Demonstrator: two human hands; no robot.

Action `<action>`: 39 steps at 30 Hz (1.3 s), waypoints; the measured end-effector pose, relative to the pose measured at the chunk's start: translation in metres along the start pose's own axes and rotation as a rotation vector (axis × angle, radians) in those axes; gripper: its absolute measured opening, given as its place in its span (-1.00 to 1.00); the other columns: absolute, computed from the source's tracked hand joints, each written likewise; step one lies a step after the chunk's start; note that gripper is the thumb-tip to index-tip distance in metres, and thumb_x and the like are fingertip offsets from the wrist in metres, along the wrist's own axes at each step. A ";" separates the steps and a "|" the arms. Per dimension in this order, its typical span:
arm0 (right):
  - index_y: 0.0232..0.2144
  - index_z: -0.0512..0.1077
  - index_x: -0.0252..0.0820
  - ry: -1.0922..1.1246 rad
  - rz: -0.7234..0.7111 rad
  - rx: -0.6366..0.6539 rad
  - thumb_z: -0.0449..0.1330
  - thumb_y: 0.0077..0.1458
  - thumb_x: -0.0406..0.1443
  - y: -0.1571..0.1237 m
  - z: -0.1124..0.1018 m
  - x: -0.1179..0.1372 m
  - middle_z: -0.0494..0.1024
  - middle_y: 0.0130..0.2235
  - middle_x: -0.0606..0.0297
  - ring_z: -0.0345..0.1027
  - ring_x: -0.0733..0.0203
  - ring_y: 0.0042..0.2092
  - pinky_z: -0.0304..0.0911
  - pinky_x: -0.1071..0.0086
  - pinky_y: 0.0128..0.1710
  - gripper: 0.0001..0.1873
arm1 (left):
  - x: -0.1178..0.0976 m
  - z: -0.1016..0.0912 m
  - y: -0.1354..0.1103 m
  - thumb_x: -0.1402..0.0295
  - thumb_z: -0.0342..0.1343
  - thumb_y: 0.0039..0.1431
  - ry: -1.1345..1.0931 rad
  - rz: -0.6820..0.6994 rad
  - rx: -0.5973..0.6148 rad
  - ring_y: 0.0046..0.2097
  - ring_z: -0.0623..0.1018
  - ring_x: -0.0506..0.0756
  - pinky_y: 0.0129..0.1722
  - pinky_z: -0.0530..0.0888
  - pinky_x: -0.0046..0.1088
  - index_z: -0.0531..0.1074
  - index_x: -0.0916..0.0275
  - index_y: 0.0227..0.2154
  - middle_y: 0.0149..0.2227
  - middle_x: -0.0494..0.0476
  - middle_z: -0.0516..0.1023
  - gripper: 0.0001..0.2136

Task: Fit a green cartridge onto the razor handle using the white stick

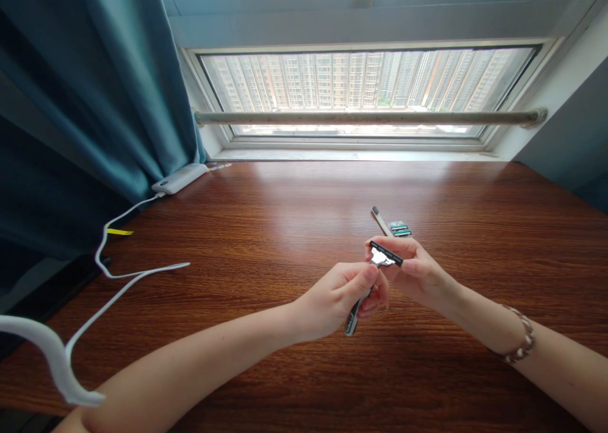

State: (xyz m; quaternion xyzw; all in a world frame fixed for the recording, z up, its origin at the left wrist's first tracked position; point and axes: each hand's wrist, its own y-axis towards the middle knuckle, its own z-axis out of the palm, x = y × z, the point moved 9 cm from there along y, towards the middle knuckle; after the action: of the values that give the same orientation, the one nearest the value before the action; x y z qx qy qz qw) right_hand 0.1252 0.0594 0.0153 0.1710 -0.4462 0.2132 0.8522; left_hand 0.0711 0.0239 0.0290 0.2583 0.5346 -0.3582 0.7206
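My left hand (pixel 344 294) is closed around the handle of a razor (pixel 351 319), which slants with its head up and to the right. The razor's wide head has a black edge and a shiny silver neck. At that head is my right hand (pixel 415 268), its thumb and fingers pinching the ends of the black edge. Just beyond my right hand lie a second slim handle (pixel 381 221), grey with a dark tip, and a small clear pack of green-striped blade cartridges (pixel 399 228). My right fingers partly hide the near end of that handle.
A white power bank (pixel 180 178) with a white cable (pixel 102 243) lies at the table's left, by a blue curtain (pixel 104 72). A curved white object (pixel 47 357) stands at lower left. Behind the wooden table (pixel 266 218) is a window crossed by a rail (pixel 361 118).
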 end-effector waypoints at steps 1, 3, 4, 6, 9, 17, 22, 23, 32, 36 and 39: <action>-0.22 0.46 -0.13 -0.004 -0.001 0.002 0.29 -0.19 -0.25 0.000 0.000 0.000 0.53 -0.28 0.28 0.38 0.29 -0.26 0.26 0.45 -0.23 -0.62 | 0.000 0.001 0.000 0.09 -0.21 0.17 0.000 0.000 0.001 -0.54 0.14 -0.07 -0.53 0.13 -0.50 0.26 0.34 -0.51 -0.59 -0.02 0.11 -0.61; -0.21 0.46 -0.14 -0.007 -0.007 0.002 0.29 -0.20 -0.24 0.000 0.000 -0.001 0.53 -0.27 0.28 0.37 0.31 -0.25 0.25 0.47 -0.21 -0.60 | 0.001 0.001 0.000 0.08 -0.20 0.16 -0.004 0.000 -0.003 -0.54 0.14 -0.07 -0.53 0.14 -0.50 0.25 0.34 -0.51 -0.59 -0.02 0.11 -0.60; -0.21 0.46 -0.14 -0.005 -0.012 0.000 0.29 -0.20 -0.24 0.000 0.000 -0.001 0.53 -0.27 0.28 0.37 0.32 -0.25 0.24 0.48 -0.20 -0.60 | 0.001 0.001 0.000 0.07 -0.20 0.16 -0.009 0.000 -0.007 -0.54 0.14 -0.07 -0.53 0.14 -0.50 0.25 0.34 -0.51 -0.59 -0.02 0.11 -0.60; -0.22 0.46 -0.15 0.001 -0.014 -0.007 0.30 -0.21 -0.24 0.000 0.001 -0.002 0.53 -0.28 0.30 0.37 0.33 -0.26 0.24 0.51 -0.22 -0.60 | 0.002 0.002 0.000 0.07 -0.19 0.15 -0.022 0.004 -0.008 -0.55 0.14 -0.07 -0.53 0.13 -0.50 0.25 0.34 -0.51 -0.60 -0.02 0.11 -0.60; -0.23 0.47 -0.16 0.012 -0.007 -0.029 0.31 -0.23 -0.26 -0.001 0.001 -0.003 0.53 -0.30 0.30 0.37 0.35 -0.28 0.25 0.53 -0.24 -0.61 | 0.005 0.002 0.000 0.08 -0.17 0.15 -0.049 0.007 -0.009 -0.55 0.13 -0.08 -0.55 0.12 -0.51 0.25 0.34 -0.51 -0.60 -0.03 0.11 -0.61; -0.26 0.48 -0.17 0.002 0.006 -0.074 0.32 -0.27 -0.28 -0.001 -0.004 -0.005 0.54 -0.31 0.27 0.39 0.31 -0.30 0.26 0.48 -0.27 -0.60 | 0.008 0.002 0.000 0.12 -0.09 0.13 -0.117 -0.039 -0.020 -0.56 0.12 -0.09 -0.57 0.11 -0.53 0.24 0.33 -0.52 -0.60 -0.05 0.09 -0.67; -0.26 0.48 -0.16 -0.009 0.008 -0.086 0.31 -0.26 -0.29 -0.001 -0.006 -0.004 0.54 -0.32 0.27 0.39 0.29 -0.30 0.27 0.45 -0.28 -0.61 | 0.006 0.001 0.002 0.12 -0.09 0.13 -0.090 -0.015 -0.040 -0.57 0.11 -0.09 -0.58 0.09 -0.53 0.22 0.33 -0.53 -0.61 -0.05 0.09 -0.66; -0.25 0.48 -0.16 -0.011 0.004 -0.081 0.31 -0.25 -0.29 -0.001 -0.005 -0.003 0.54 -0.32 0.27 0.39 0.29 -0.30 0.27 0.45 -0.28 -0.61 | 0.005 0.000 0.002 0.12 -0.09 0.12 -0.084 -0.001 -0.046 -0.57 0.12 -0.09 -0.58 0.09 -0.53 0.22 0.33 -0.54 -0.62 -0.05 0.10 -0.66; -0.27 0.48 -0.14 -0.019 -0.017 -0.081 0.30 -0.25 -0.30 0.002 -0.004 0.003 0.54 -0.34 0.29 0.38 0.30 -0.31 0.26 0.46 -0.28 -0.64 | 0.008 -0.003 0.003 0.11 -0.11 0.14 -0.103 0.053 -0.084 -0.55 0.13 -0.08 -0.55 0.09 -0.52 0.21 0.32 -0.52 -0.61 -0.03 0.11 -0.66; -0.26 0.46 -0.15 -0.014 -0.044 -0.081 0.27 -0.19 -0.32 0.003 -0.004 0.005 0.52 -0.35 0.30 0.37 0.33 -0.33 0.25 0.48 -0.30 -0.67 | 0.009 -0.006 0.004 0.15 -0.04 0.11 -0.113 0.048 -0.110 -0.55 0.13 -0.10 -0.56 0.06 -0.52 0.21 0.32 -0.51 -0.60 -0.06 0.08 -0.71; -0.20 0.43 -0.16 -0.013 -0.036 -0.040 0.28 -0.20 -0.31 0.006 -0.002 0.005 0.50 -0.29 0.29 0.34 0.31 -0.28 0.24 0.48 -0.28 -0.61 | 0.011 -0.011 0.005 0.19 -0.05 0.13 -0.089 0.035 -0.140 -0.55 0.13 -0.10 -0.56 0.06 -0.52 0.21 0.32 -0.50 -0.60 -0.06 0.08 -0.73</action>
State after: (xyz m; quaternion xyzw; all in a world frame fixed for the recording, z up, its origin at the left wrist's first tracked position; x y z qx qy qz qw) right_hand 0.1262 0.0663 0.0186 0.1633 -0.4528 0.1876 0.8562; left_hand 0.0703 0.0327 0.0146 0.2007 0.5212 -0.3183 0.7660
